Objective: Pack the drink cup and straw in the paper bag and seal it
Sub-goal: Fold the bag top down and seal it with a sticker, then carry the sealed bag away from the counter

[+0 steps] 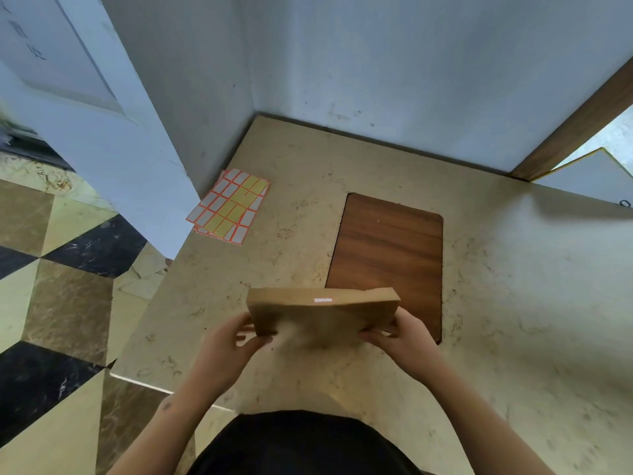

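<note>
Beige marble counter [496, 303] meets pale walls [394, 63]; chequered marble floor [51, 269].

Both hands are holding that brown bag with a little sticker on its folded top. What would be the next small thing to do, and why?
Probably set the paper bag down on the counter and let go: its top is folded over, a small white sticker already sits on the fold, and left hand and right hand grip its sides.
</note>
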